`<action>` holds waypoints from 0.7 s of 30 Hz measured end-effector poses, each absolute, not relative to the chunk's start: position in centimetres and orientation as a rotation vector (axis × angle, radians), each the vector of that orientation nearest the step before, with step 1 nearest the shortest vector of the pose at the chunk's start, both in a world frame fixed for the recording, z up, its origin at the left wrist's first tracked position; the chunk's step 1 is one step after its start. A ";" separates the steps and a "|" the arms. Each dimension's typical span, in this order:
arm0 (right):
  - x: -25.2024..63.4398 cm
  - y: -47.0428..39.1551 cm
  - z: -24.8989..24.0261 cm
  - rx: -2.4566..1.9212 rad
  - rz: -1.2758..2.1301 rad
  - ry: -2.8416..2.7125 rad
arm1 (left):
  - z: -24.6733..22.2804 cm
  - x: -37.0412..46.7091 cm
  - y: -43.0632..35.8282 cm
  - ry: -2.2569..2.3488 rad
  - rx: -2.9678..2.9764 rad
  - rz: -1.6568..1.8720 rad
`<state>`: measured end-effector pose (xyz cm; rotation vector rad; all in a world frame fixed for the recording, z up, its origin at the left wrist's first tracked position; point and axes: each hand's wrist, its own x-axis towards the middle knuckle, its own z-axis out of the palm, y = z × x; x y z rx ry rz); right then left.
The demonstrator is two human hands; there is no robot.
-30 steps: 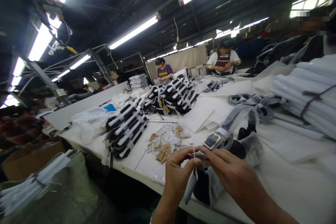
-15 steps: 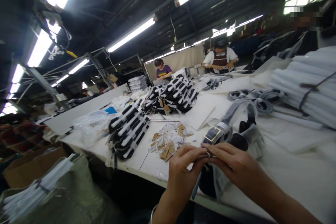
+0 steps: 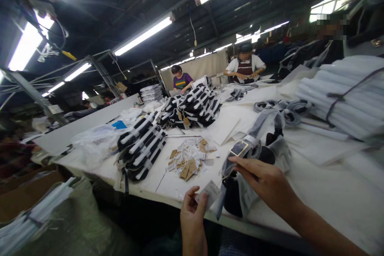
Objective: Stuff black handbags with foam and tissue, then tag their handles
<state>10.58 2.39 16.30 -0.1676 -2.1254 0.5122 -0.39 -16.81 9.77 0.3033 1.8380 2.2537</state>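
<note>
My left hand pinches a small whitish tag between thumb and fingers, just off the table's front edge. To its right, my right hand closes its fingertips on a grey-wrapped strap, just below a gold rectangular buckle. The strap belongs to a black bag, partly covered in pale wrapping, at the table edge. My right hand hides part of the bag. Left of the bag lies a loose heap of white and brown tags with strings.
Stacks of black-and-white wrapped bags stand left and behind the tags. Coiled grey straps and a tied bundle of white rolls lie right. Co-workers sit across the white table. A green sack stands at lower left.
My hands were together at the strap; now they are apart. The left has moved down and left with the whitish tag, while the right stays at the strap. The view has shifted slightly.
</note>
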 end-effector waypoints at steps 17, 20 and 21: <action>12.9 3.9 14.8 -0.156 0.650 -2.157 | 8.6 1.2 -13.9 2.001 2.135 1.726; 15.1 5.6 12.1 -0.290 0.680 -2.049 | 6.8 -0.3 -14.8 2.235 1.485 2.025; 15.9 6.2 11.0 -0.363 0.697 -2.012 | 6.2 -0.7 -14.7 2.270 1.320 2.036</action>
